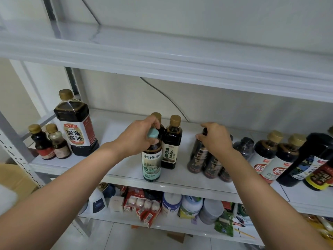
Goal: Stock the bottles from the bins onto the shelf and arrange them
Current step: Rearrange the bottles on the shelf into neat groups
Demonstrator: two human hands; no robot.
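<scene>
Left hand [142,134] was clamped on the neck of a teal-capped dark sauce bottle with green label [151,160], frame centre, on the white metal shelf [126,170]. Right hand [214,139] gripped a dark brown-labelled bottle [195,159]. Best to slide both upright, labels forward, into row.

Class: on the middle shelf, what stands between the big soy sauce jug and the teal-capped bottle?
Nothing: the head view shows bare white shelf between jug and teal-capped bottle.

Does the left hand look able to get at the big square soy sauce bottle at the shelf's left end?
Probably yes, once it lets go: the left hand grips the teal-capped bottle, and bare shelf lies between it and the big square bottle.
</scene>
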